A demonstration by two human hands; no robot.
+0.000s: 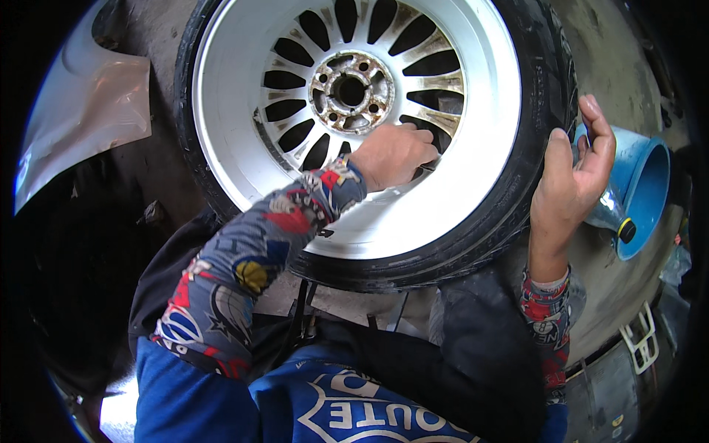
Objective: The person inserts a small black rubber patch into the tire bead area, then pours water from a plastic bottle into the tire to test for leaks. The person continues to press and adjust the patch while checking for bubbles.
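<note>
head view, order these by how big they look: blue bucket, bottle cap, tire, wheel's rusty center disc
1. Tire, largest by far
2. Blue bucket, judged by the part that shows
3. Rusty center disc
4. Bottle cap, clearly smallest

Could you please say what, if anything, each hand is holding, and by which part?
It cannot be told: the left hand obscures any hold inside the wheel, and the right hand partly hides the clear bottle.
</note>
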